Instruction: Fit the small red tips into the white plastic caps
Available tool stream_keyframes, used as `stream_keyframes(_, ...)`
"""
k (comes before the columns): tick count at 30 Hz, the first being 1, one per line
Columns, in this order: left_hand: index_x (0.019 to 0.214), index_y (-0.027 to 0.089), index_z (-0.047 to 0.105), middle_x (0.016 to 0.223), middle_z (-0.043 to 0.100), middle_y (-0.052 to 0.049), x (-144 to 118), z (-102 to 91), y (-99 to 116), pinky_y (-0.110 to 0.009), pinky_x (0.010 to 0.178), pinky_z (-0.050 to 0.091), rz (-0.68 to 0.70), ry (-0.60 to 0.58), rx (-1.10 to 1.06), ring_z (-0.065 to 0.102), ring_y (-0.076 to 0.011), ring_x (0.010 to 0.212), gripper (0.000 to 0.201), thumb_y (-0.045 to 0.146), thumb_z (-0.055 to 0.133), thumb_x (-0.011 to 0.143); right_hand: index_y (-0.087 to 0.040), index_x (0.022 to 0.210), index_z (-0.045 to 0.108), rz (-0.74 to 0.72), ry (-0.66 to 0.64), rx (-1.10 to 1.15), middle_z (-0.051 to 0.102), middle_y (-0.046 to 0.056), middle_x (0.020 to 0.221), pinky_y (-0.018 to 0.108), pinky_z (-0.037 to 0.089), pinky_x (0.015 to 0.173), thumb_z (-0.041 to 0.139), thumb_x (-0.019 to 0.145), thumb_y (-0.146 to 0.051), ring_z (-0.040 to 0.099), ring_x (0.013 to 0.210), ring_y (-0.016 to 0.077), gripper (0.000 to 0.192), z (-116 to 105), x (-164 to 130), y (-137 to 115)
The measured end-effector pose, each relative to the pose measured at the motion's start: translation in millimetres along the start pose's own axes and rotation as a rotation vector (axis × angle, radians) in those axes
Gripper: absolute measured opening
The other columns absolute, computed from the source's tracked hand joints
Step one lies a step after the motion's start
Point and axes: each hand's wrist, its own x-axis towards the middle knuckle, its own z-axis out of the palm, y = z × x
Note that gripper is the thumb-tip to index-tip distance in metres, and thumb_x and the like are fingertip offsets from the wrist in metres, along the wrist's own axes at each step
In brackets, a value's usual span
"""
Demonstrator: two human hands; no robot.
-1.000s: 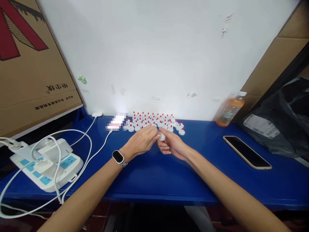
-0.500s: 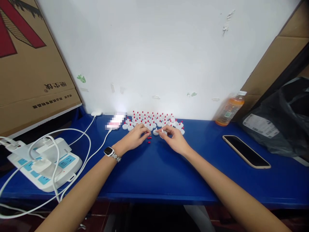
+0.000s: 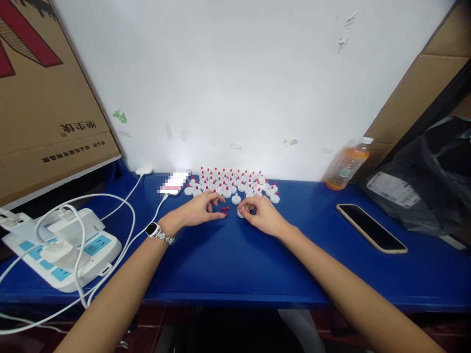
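Observation:
Several small white caps with red tips stand in rows on the blue table near the wall. My left hand, with a watch on its wrist, rests palm down on the table with fingers spread; its fingertips are beside a few loose red pieces. Just right of them, my right hand pinches a white cap against the table. Another white cap without a red tip sits just behind it.
A white power strip with plugged cables lies at the left. A phone lies face up at the right, with an orange drink bottle and a black bag behind it. A cardboard box leans at the far left.
Both hands were joined on one white cap above the table. They have moved forward and down to the table; the left hand let go and spread flat by the red pieces.

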Motion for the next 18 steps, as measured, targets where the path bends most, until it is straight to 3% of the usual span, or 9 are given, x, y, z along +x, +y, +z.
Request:
stream_keyframes(3, 0.115, 0.021, 0.065, 0.090, 0.061, -0.003, 0.0, 3.0, -1.9, -0.028, 0.066, 0.049, -0.051, -0.051, -0.012, 0.062, -0.0172, 0.074, 0.051, 0.050, 0.076, 0.075, -0.022, 0.097, 0.071, 0.002, -0.011, -0.098, 0.068, -0.001, 0.072, 0.036, 0.038, 0.087, 0.061, 0.087, -0.019, 0.060, 0.081, 0.0186, 0.015, 1.9, 1.9, 2.4)
stream_keyframes(7, 0.115, 0.018, 0.063, 0.094, 0.062, -0.004, 3.9, 10.7, -5.5, -0.029, 0.066, 0.049, -0.053, -0.001, -0.008, 0.060, -0.0157, 0.071, 0.047, 0.045, 0.074, 0.078, -0.022, 0.112, 0.066, 0.034, 0.034, -0.160, 0.070, -0.001, 0.076, 0.037, 0.037, 0.090, 0.062, 0.087, -0.019, 0.061, 0.087, 0.0199, 0.025, 1.3, 5.9, 6.6)
stream_keyframes(14, 0.114, 0.020, 0.061, 0.098, 0.058, -0.004, 12.3, 26.6, -14.7, -0.029, 0.068, 0.051, 0.061, 0.114, -0.010, 0.058, -0.0142, 0.073, 0.031, 0.036, 0.065, 0.087, -0.021, 0.110, 0.065, 0.084, 0.129, -0.147, 0.071, -0.001, 0.077, 0.033, 0.040, 0.085, 0.065, 0.088, -0.024, 0.062, 0.084, 0.0195, 0.023, 3.3, 9.2, 16.0)
stream_keyframes(18, 0.110, 0.019, 0.060, 0.100, 0.059, -0.004, 11.1, 21.3, -13.5, -0.029, 0.067, 0.051, 0.024, 0.097, -0.065, 0.059, -0.0128, 0.069, 0.033, 0.035, 0.069, 0.083, -0.020, 0.109, 0.065, 0.072, 0.206, -0.110, 0.069, -0.001, 0.072, 0.031, 0.041, 0.078, 0.063, 0.089, -0.030, 0.060, 0.076, 0.0185, 0.023, 1.6, 10.2, 17.7)
